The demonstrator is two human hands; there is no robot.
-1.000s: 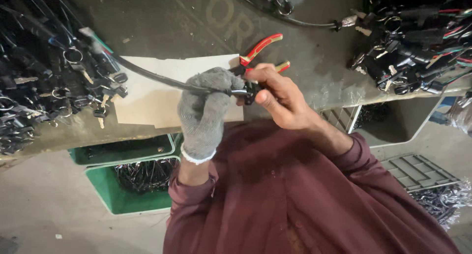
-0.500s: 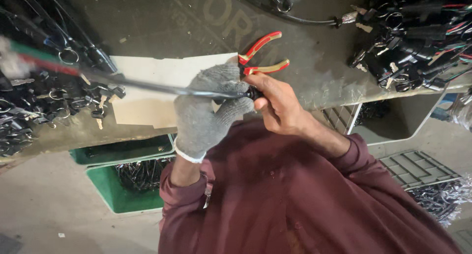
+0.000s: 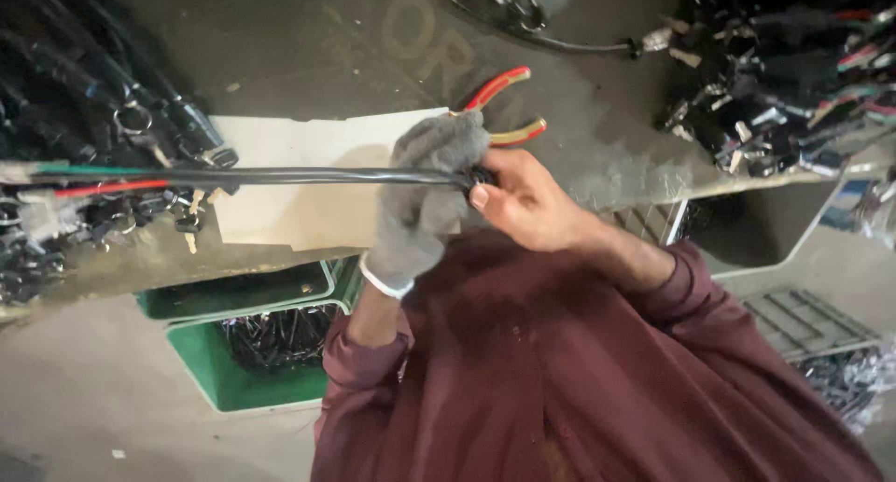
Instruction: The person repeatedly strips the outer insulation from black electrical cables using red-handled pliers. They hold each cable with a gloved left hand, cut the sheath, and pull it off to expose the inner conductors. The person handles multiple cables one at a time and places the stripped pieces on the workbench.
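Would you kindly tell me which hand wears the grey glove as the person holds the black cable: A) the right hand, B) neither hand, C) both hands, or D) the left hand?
D: the left hand wears a grey glove around the black cable, while the right hand is bare.

Your gloved left hand [image 3: 425, 197] now sits lower along the black cable [image 3: 280, 176], which lies nearly level instead of slanting up to the left. Its red and green wire ends [image 3: 89, 179] appear further left, perhaps drawn out longer, though blur obscures them.
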